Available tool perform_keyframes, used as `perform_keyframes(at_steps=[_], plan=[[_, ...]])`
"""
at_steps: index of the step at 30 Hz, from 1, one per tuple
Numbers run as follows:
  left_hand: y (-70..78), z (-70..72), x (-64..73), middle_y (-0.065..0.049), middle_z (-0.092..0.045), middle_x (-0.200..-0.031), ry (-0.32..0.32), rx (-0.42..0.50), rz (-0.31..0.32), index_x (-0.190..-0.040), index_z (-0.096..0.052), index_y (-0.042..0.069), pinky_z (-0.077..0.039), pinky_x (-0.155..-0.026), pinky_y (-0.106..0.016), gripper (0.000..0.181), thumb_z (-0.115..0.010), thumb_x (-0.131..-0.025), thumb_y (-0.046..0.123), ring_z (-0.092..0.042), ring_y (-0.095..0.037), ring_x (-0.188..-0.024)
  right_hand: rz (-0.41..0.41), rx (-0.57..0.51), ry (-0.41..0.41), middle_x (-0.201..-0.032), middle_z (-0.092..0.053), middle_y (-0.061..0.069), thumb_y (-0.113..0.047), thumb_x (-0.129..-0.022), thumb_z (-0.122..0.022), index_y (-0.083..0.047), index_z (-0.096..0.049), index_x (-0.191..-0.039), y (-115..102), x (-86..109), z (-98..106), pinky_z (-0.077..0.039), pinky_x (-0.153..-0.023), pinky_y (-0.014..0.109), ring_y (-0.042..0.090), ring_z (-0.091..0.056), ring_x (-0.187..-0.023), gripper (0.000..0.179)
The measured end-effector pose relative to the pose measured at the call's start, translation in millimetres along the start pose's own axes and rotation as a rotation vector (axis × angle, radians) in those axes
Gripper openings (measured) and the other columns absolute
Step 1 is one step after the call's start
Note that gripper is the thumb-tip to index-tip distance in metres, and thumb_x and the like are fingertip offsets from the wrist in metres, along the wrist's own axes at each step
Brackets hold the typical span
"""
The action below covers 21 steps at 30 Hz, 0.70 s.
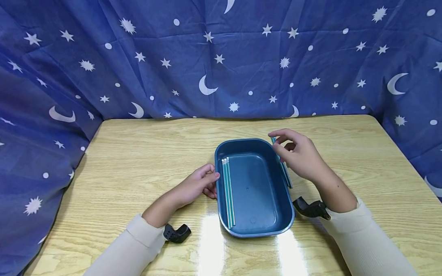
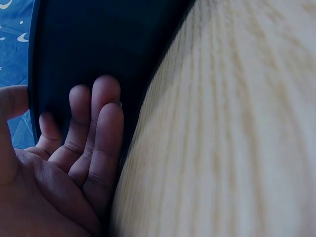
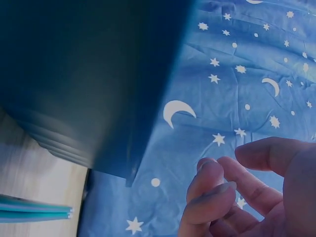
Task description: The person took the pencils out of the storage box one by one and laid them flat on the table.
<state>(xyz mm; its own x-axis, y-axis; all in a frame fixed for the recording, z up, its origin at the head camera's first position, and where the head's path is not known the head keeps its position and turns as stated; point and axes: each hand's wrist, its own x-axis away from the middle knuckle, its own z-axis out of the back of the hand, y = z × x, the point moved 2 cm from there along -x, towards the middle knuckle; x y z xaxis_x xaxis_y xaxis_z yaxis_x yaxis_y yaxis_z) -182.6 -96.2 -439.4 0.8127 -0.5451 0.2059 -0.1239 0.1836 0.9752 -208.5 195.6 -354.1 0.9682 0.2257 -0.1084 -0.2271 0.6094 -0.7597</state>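
A dark blue plastic tray (image 1: 251, 230) lies on the table, with a few thin teal pencils (image 1: 228, 194), pale at their ends, along its left inner side. My left hand (image 1: 197, 184) holds the tray's left side, thumb over the rim and fingers against the outer wall. Above the right rim hovers my right hand (image 1: 300, 155), its fingers loosely bent around nothing that I can see. Beneath it, more teal pencils (image 1: 287, 176) lie outside the tray along its right side; the hand partly hides them. The right wrist view shows these pencils (image 3: 34, 211) apart from the fingers.
Pale wood-grain table (image 1: 134, 157) surrounds the tray. A blue curtain (image 1: 240, 72) with white stars and moons hangs behind the far edge and down both sides. Black wrist-worn devices (image 1: 177, 233) sit at both cuffs.
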Motion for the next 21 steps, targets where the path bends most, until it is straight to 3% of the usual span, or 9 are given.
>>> perform_keyframes(at_steps=[7, 21], plan=[[-0.3, 0.4, -0.1, -0.007, -0.063, -0.08, 0.001, 0.001, 0.005, -0.101, -0.042, 0.007, -0.06, -0.072, -0.034, 0.022, -0.041, -0.108, 0.029, -0.068, -0.019, -0.072, 0.018, 0.002, 0.014, -0.106, -0.067, 0.01, -0.021, -0.101, -0.056, -0.015, -0.062, -0.13, -5.1, 2.8, 3.8, -0.054, -0.053, 0.03, 0.02, -0.065, -0.066, 0.03], [-0.1, 0.5, -0.3, -0.006, -0.063, -0.082, 0.002, -0.007, 0.008, -0.101, -0.042, 0.008, -0.06, -0.072, -0.033, 0.022, -0.041, -0.108, 0.029, -0.068, -0.019, -0.074, 0.05, -0.011, 0.015, -0.105, -0.067, 0.011, -0.023, -0.102, -0.058, -0.016, -0.063, -0.129, -18.3, 10.0, 7.6, -0.054, -0.054, 0.03, 0.018, -0.064, -0.065, 0.029]])
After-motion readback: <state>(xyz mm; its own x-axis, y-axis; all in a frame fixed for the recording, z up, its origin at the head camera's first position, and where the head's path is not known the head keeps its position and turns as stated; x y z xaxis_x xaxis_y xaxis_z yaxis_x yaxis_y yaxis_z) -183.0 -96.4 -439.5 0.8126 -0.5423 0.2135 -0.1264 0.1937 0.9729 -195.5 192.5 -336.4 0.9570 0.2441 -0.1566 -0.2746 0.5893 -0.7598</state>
